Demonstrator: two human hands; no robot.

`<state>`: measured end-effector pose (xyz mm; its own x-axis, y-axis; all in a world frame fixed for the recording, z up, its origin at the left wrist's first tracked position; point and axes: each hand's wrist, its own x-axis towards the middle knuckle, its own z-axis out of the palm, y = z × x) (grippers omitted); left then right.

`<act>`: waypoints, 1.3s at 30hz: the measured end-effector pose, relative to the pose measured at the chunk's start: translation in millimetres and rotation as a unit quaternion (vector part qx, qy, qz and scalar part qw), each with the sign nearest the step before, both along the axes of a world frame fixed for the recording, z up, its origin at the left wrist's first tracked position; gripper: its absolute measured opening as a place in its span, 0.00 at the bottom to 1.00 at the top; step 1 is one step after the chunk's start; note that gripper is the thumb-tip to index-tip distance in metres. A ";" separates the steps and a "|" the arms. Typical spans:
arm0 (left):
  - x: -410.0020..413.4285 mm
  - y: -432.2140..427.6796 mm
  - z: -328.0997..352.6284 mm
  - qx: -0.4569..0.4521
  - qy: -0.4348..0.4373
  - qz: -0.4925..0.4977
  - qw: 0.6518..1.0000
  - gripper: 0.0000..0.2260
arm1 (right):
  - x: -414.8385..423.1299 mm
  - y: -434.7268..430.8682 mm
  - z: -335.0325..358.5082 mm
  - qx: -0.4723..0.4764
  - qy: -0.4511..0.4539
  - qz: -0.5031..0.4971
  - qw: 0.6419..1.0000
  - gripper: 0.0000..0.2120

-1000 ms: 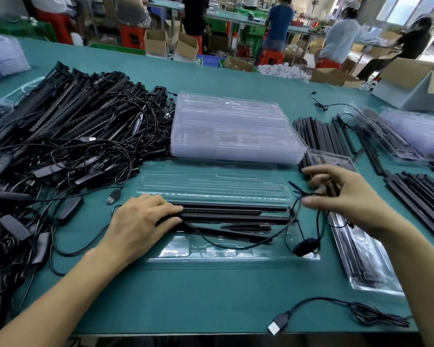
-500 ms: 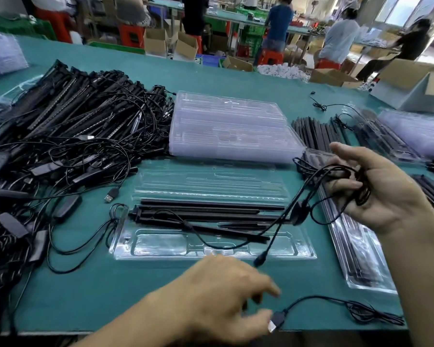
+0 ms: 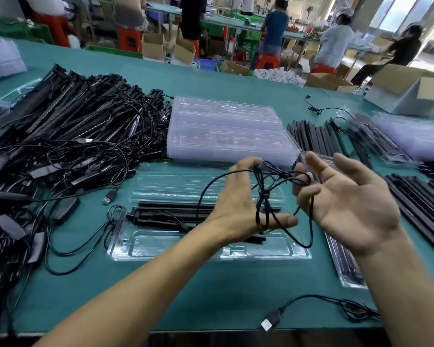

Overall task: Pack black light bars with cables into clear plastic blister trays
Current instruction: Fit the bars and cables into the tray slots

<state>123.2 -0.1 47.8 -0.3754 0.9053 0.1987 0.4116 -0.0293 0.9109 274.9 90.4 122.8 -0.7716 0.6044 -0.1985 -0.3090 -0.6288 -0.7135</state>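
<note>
Teal worktable (image 3: 211,78); red stools (image 3: 129,38) (bright windows (image 3: 396,11))

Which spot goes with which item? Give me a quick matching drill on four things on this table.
Things: 1 cable; 2 tray stack; 3 light bars; 4 tangled pile.
Places: A far left of the table; B in the open tray; C held between left hand and right hand; D just behind the open tray.
Pairs: 1-C, 2-D, 3-B, 4-A.
</note>
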 end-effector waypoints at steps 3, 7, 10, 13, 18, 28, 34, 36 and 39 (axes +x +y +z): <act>-3.0 -0.3 1.6 0.011 -0.060 -0.037 0.997 0.05 | -3.5 8.0 -1.4 0.018 0.004 -0.021 1.000 0.12; -8.4 -6.2 7.1 -0.014 -0.150 -0.068 0.986 0.11 | -4.5 25.3 -5.5 0.133 -0.052 -0.081 0.987 0.20; -18.7 -14.5 14.3 -0.045 -0.249 -0.122 0.960 0.12 | -3.0 35.3 -11.6 0.243 -0.141 -0.109 0.954 0.18; -31.9 -24.3 21.8 -0.083 -0.344 -0.170 0.920 0.14 | -0.3 34.2 -22.9 0.265 -0.180 -0.045 0.946 0.14; -35.2 -35.1 18.3 -0.118 -0.416 -0.201 0.879 0.13 | -8.3 3.6 -55.2 0.260 -0.180 0.175 0.933 0.21; -43.9 -53.7 15.5 -0.133 -0.359 -0.129 0.915 0.09 | -15.0 -27.4 -58.1 0.420 -0.204 0.199 0.862 0.25; -56.3 -78.7 17.8 0.015 -0.365 -0.099 0.926 0.05 | 15.1 -5.2 -32.0 0.517 -0.233 0.023 0.823 0.22; -57.3 -83.2 20.6 0.075 -0.465 -0.118 0.874 0.06 | 19.1 0.8 -36.4 0.524 -0.257 -0.015 0.812 0.15; -60.2 -83.7 22.5 0.091 -0.535 -0.098 0.834 0.08 | 17.6 5.3 -49.4 0.545 -0.311 -0.050 0.777 0.07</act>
<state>63.1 -83.9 70.3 -0.2756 0.9612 -0.0141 -0.6625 -0.1793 0.7273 292.4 95.7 73.5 -0.6695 0.7259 0.1576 0.2999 0.4582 -0.8368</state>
